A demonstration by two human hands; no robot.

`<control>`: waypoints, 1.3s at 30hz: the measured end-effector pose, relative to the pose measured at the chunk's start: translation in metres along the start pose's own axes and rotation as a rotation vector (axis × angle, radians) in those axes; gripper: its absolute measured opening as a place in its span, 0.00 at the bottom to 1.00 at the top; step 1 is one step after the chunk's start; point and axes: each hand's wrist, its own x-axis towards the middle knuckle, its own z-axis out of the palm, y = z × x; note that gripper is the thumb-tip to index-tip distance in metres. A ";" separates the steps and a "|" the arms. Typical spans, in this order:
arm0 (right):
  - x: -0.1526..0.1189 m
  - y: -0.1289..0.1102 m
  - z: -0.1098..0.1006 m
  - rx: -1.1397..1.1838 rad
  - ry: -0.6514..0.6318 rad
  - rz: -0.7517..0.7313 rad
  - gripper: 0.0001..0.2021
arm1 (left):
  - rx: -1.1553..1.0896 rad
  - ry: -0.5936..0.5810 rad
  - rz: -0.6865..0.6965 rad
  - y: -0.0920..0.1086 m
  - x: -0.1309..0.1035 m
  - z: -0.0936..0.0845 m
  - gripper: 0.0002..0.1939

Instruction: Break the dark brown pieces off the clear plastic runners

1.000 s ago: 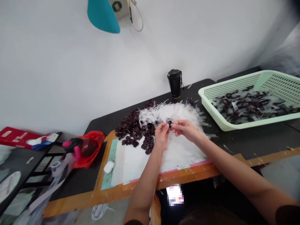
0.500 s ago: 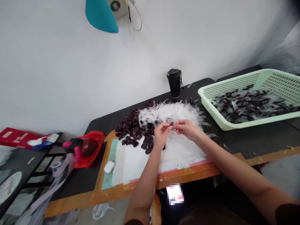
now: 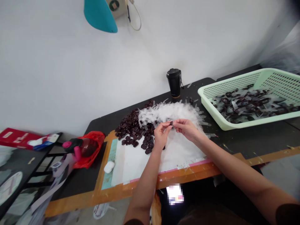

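Between the fingertips of both hands is a small dark brown piece (image 3: 171, 123), pinched from either side above the white work sheet. My left hand (image 3: 161, 132) grips it from the left, thumb and fingers closed. From the right, the closed fingers of my right hand (image 3: 185, 127) hold the same piece. A heap of dark, shiny flat pieces (image 3: 131, 126) lies left of my hands. Just beyond them is a pile of translucent white strips or sleeves (image 3: 171, 111). The white sheet (image 3: 182, 150) lies beneath my wrists.
A pale green basket (image 3: 225, 124) on the right contains many dark pieces with clear wrapping. At the back stands a black lidded cup (image 3: 174, 83). A white case (image 3: 109, 167) lies at the mat's left, and a red bag (image 3: 93, 150) with a bottle (image 3: 87, 147) sits farther left.
Very little differs. Both hands keep their pinch on the dark piece, with a slight shift of the fingertips, and more of the piece shows now.
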 end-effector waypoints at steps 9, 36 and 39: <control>-0.002 -0.008 0.004 0.050 -0.036 -0.163 0.14 | -0.291 0.017 -0.247 -0.013 0.001 0.003 0.14; -0.002 0.002 0.004 -0.018 0.038 0.039 0.17 | -0.207 0.040 -0.146 -0.017 -0.001 0.005 0.10; -0.003 0.001 0.008 -0.031 0.063 0.024 0.17 | -0.145 0.032 -0.081 -0.018 -0.001 0.003 0.10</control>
